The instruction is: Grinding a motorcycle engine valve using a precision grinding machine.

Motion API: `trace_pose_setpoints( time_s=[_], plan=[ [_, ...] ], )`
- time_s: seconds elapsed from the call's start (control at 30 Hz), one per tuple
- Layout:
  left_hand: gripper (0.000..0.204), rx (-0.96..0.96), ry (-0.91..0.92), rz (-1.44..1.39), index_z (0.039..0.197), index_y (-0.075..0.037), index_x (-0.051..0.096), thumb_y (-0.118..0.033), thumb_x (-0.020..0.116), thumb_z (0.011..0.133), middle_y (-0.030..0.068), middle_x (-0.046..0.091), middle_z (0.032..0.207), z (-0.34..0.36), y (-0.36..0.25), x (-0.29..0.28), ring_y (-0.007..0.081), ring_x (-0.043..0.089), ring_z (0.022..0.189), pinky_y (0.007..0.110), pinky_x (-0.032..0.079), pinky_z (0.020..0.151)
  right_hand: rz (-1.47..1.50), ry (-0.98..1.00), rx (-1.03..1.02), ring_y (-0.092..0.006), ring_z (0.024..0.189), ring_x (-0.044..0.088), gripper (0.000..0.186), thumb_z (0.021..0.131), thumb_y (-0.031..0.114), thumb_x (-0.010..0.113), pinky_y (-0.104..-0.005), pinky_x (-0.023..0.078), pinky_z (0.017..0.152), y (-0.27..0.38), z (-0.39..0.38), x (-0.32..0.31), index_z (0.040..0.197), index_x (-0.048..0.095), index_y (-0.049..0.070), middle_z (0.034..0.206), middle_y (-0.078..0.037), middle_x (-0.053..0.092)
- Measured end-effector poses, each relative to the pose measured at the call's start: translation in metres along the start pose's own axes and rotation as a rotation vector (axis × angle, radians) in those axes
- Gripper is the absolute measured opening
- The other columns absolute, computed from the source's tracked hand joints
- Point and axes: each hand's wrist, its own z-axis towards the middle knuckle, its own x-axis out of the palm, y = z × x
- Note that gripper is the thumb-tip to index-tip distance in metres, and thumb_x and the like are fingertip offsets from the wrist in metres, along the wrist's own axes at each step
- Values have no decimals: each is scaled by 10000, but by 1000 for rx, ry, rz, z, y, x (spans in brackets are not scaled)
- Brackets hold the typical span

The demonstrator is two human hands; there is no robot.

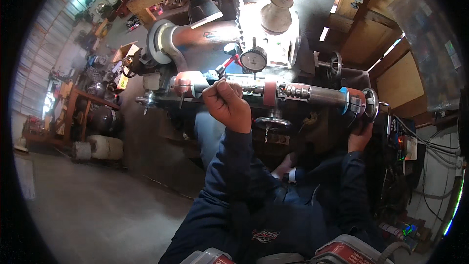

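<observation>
My left hand (228, 105) is closed at the middle-left of a long steel workpiece (325, 96) on the machine, thumb and fingers together on something hidden. Above it a dial indicator (253, 59) stands on a red-and-steel arm (227, 63). The workpiece runs between an orange left end fitting (184, 83) and a right one with a blue ring and steel handwheel (371, 103), with an orange collar (270, 93) between. My right hand (360, 136) is just below that right handwheel, its fingertips hidden. A second handwheel (273, 122) hangs below the middle.
A grey lamp fitting (276, 17), an orange cylinder (205, 36) and a dark power tool (200, 7) are behind. A wooden rack (73, 107), tanks (105, 147) and clutter line the left. Cables (430, 146) hang at right; concrete floor (107, 200) shows lower left.
</observation>
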Motion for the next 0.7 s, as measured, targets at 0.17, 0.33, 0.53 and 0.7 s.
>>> trace_pose_setpoints(
  time_s=[0.17, 0.33, 0.53, 0.7],
  plan=[
    [217, 13, 22, -9, 931, -65, 429, -230, 527, 1032, 0, 447, 627, 0, 3, -1, 54, 392, 529, 226, 351, 474, -33, 4, -82, -226, 1093, 628, 290, 968, 45, 511, -335, 452, 962, 7, -1, 2, 1252, 559, 12, 1158, -136, 664],
    [220, 28, 29, 6, 930, -61, 431, -231, 529, 1031, 4, 458, 631, -1, 5, -3, 57, 400, 531, 228, 361, 485, -68, -5, -62, -236, 1098, 628, 299, 968, 47, 505, -344, 453, 963, 7, -1, 3, 1261, 557, 15, 1163, -138, 661],
    [220, -3, 133, 101, 939, -38, 450, -214, 558, 1016, 24, 508, 653, 0, 8, -7, 66, 453, 549, 223, 399, 517, -95, -18, -56, -243, 1091, 632, 311, 954, 22, 506, -346, 452, 961, 9, -1, 3, 1261, 557, 13, 1163, -141, 659],
    [233, 74, 100, -19, 948, -21, 453, -219, 555, 1016, 36, 540, 666, -4, 6, -6, 73, 481, 564, 234, 428, 537, -85, 5, 2, -227, 1079, 633, 316, 946, -11, 501, -339, 451, 959, 11, -1, 0, 1256, 558, 13, 1153, -130, 661]
  ],
)
